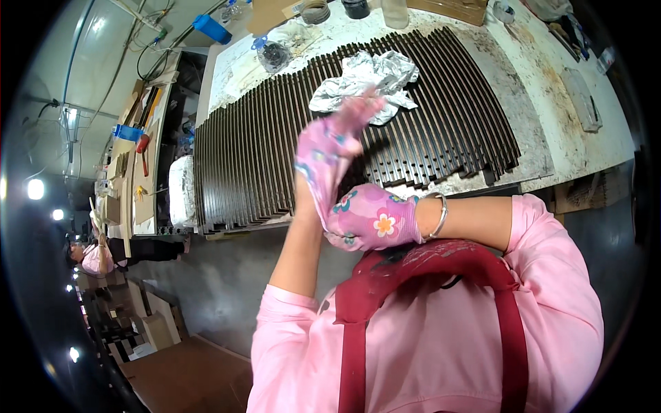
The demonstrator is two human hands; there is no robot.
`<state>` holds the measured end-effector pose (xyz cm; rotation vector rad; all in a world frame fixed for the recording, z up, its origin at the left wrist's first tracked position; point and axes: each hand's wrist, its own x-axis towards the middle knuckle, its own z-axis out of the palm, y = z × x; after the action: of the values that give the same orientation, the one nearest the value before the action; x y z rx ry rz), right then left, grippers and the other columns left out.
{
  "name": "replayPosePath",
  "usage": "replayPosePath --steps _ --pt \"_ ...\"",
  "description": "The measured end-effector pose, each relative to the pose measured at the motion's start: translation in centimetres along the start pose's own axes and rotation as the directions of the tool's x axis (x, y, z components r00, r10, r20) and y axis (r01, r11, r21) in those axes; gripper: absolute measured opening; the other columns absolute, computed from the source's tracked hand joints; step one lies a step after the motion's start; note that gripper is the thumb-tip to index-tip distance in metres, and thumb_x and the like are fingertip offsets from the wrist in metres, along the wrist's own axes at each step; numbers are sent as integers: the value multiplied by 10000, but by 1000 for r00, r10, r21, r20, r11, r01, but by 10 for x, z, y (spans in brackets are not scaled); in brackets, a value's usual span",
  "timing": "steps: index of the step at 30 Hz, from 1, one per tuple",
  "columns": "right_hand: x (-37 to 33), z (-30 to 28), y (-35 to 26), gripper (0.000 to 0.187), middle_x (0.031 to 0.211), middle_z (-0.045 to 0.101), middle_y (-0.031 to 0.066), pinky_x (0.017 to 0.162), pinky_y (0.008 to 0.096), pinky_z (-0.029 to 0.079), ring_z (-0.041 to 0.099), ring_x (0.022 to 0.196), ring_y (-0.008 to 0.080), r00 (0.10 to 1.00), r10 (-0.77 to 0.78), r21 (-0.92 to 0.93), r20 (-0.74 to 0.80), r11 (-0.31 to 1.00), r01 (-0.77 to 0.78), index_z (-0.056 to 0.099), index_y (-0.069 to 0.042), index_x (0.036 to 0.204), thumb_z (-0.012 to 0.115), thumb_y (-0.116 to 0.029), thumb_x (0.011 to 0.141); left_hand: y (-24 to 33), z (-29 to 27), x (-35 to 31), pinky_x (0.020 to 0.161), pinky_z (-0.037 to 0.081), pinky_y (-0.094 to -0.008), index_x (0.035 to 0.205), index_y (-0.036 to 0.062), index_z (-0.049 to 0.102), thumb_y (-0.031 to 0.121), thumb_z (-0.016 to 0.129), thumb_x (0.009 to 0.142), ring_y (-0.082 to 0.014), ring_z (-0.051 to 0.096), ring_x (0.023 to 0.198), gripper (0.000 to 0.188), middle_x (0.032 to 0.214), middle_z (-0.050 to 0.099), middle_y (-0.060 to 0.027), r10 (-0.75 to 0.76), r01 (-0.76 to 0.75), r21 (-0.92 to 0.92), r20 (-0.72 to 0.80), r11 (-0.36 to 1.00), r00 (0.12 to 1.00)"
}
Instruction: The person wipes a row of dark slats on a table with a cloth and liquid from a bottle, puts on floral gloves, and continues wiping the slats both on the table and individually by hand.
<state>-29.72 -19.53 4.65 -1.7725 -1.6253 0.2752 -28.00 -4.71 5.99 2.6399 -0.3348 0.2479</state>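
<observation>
My left hand (329, 148) is raised upright in a pink flowered glove, fingers loosely spread and holding nothing. Its fingertips show in front of a crumpled grey-white cloth (375, 76). My right hand (372, 219), gloved the same way, grips the cuff of the left glove at my left wrist. A silver bangle (441, 215) sits on my right wrist. The cloth lies on a wide row of dark brown slats (255, 151) laid side by side on a stained white worktable (558, 117).
Jars and a dark pot (356, 7) stand at the table's far edge, with a clear bag (273, 54) and a blue cylinder (211, 29). A white bundle (181, 189) lies beside the slats. A tool-covered bench (141, 165) and another person (89, 256) are at the left.
</observation>
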Motion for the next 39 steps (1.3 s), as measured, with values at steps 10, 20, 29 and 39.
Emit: replayPosePath --steps 10,20,29,39 --pt "8 22 16 109 688 617 96 526 405 457 623 607 302 974 84 -7 -210 996 -87 630 -104 829 622 -213 835 -35 0 -17 882 468 -313 1188 38 600 184 716 812 -182 618 957 420 1137 634 -106 69 64 -418 295 906 953" --pt "17 15 19 127 653 628 92 512 394 471 633 581 283 990 32 -91 -135 995 -44 636 -95 779 689 -188 710 -28 15 40 949 443 -294 1259 55 522 281 608 884 -191 577 1089 446 1279 529 -71 345 -437 476 271 763 898" --pt "36 -29 17 157 699 618 97 642 422 481 648 684 291 917 331 -351 -223 850 -392 614 -101 787 640 -253 765 10 -24 58 1095 285 -416 1471 122 338 364 644 874 -369 224 1398 713 1535 276 -212 50 52 -709 24 -703 998" --pt "47 -32 9 192 870 630 115 643 400 489 639 764 293 801 59 -268 -596 925 -269 599 -107 962 637 -219 812 -22 -14 53 1161 268 -508 1420 121 429 208 356 1005 -379 385 1360 430 1431 458 -174 -169 -209 -398 -133 -893 977"
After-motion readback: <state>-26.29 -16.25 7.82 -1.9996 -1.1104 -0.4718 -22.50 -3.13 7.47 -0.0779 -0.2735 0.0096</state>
